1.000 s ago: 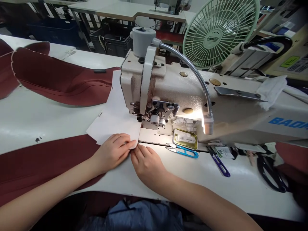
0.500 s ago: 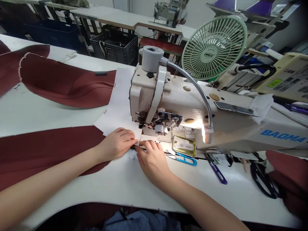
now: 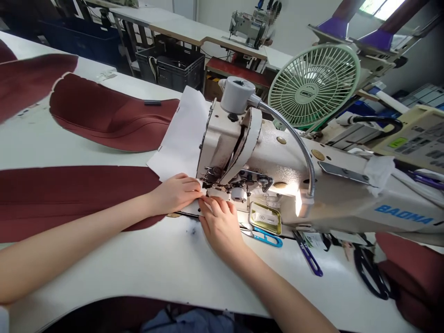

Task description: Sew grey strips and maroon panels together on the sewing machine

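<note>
My left hand is closed, pinching the near corner of a white sheet in front of the sewing machine. Right beside it, my right hand has its fingers bent together at the same edge, below the presser area. The fingertips of both hands almost meet, and the bit between them is mostly hidden. Leftward, the sheet meets a long maroon panel, which passes under my left forearm, and a curved, stitched maroon panel behind it. The machine's lamp is lit.
Right of my hands lie a small yellow-rimmed tray, blue thread snips, purple snips and black-handled scissors. Behind the machine stands a green fan. More maroon material is at the right edge.
The view has shifted and tilted slightly. Both hands have moved in closer to the needle area, and the white sheet now bends up more against the machine's left side.
</note>
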The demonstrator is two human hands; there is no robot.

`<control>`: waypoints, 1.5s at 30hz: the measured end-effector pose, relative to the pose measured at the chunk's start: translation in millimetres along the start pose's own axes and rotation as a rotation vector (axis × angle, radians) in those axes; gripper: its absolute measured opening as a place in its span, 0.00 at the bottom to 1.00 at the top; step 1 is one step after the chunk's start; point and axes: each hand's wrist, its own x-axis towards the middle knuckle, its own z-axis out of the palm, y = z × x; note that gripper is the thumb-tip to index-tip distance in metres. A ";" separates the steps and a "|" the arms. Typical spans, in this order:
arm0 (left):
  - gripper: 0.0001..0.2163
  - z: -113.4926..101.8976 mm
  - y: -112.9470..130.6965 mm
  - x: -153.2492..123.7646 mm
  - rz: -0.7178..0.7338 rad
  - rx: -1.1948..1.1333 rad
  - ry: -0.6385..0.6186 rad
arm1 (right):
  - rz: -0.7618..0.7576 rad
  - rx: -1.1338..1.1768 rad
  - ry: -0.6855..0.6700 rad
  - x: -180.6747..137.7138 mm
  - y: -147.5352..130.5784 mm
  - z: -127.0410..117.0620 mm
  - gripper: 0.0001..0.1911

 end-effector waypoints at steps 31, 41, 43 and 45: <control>0.09 3.6 -30.0 19.0 -0.020 0.127 -0.034 | 0.051 0.071 0.023 1.0 2.9 6.5 0.17; 0.11 -11.1 -31.2 18.4 -0.044 0.030 -0.055 | 0.043 0.055 0.023 0.6 2.5 4.3 0.17; 0.17 -33.5 -49.8 10.2 -0.137 0.049 -0.102 | 0.037 0.061 0.022 -0.5 2.1 4.0 0.17; 0.27 -59.5 -80.8 -10.0 -0.340 0.162 -0.141 | 0.034 0.077 0.030 -1.7 2.2 3.7 0.17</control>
